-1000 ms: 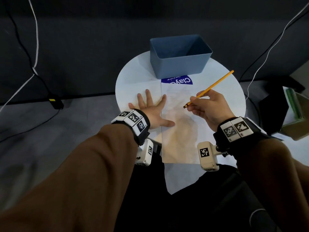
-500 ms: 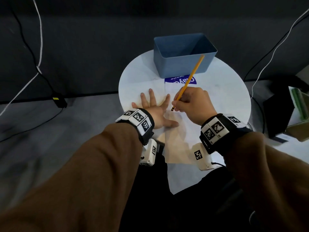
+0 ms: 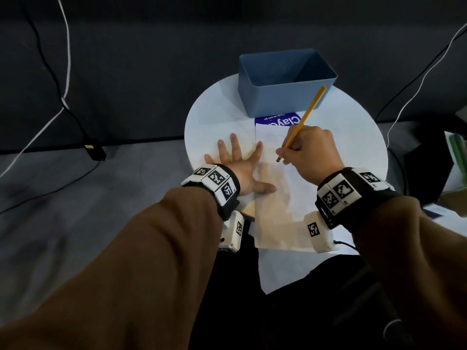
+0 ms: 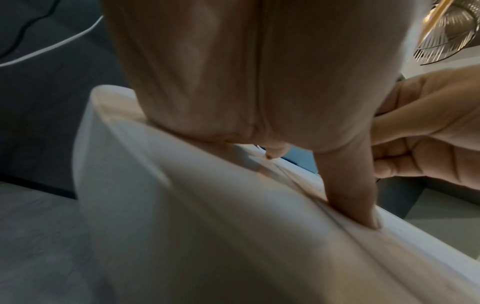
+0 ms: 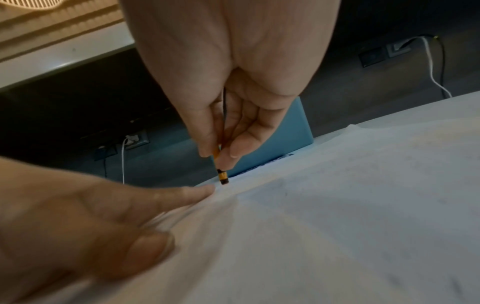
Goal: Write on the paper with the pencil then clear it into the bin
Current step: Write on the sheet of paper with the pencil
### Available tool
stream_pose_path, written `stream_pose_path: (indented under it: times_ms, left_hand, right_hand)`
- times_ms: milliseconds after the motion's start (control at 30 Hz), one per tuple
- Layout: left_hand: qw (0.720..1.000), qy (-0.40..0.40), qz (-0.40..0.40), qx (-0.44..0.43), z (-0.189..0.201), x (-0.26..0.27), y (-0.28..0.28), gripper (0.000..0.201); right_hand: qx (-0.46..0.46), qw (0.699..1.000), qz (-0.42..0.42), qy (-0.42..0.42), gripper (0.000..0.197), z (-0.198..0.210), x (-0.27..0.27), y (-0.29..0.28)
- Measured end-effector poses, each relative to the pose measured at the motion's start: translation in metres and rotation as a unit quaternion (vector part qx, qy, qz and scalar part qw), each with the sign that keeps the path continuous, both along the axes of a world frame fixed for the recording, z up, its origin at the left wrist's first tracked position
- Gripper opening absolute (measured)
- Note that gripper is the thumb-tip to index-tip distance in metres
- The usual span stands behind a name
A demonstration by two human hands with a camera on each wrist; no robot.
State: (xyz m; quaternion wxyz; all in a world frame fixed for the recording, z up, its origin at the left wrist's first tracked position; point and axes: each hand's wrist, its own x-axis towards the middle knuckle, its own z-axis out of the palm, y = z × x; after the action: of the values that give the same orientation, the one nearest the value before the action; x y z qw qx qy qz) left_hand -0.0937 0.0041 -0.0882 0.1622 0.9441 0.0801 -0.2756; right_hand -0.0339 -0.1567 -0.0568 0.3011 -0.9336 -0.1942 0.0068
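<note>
A white paper [image 3: 275, 223] lies on the round white table [image 3: 209, 122]. My left hand [image 3: 252, 170] lies flat with its fingers spread, and its thumb [image 4: 363, 216] and index finger press the paper's left edge. My right hand [image 3: 288, 155] grips a yellow pencil [image 3: 304, 117] that leans toward the blue bin [image 3: 278, 97] at the table's back. In the right wrist view the pencil's [image 5: 222, 174] dark lower end meets the paper [image 5: 337, 205] close to the left hand's [image 5: 91, 216] index finger. The bin looks empty.
A blue printed sheet [image 3: 278, 121] shows from under the paper's far edge, against the bin. Cables and a black power adapter [image 3: 94, 149] lie on the grey floor at the left. Dark and green objects [image 3: 454, 157] stand beyond the table's right side.
My right hand swung the pencil steeper and brought its lower end left across the paper, close to the left index finger, then back a little to the right. The left hand stayed flat.
</note>
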Motion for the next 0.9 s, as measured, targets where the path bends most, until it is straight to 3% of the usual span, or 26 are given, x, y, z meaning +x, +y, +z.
stream_pose_path:
  times_ms: [267,667,833,900]
  left_hand:
    - [1.0,-0.006,0.009,-0.012,0.001,-0.001,-0.001,0.126]
    - [1.0,0.001,-0.007,0.022,-0.002,0.002,-0.001,0.121]
    - [1.0,0.004,-0.003,0.016,-0.001,0.002,-0.001,0.122]
    - [1.0,0.004,-0.005,0.014,-0.001,0.003,-0.001,0.122]
  right_hand:
    - [0.023,0.998,-0.044,0.026,0.014,0.02,0.013,-0.023]
    - [-0.037,0.994,0.085,0.052,0.012,0.008,-0.005,0.007]
    - [-0.075,0.995,0.059,0.014,0.019,0.01,0.001,0.0]
    - [-0.064,0.994,0.09,0.025,0.019,0.013,-0.003,0.004]
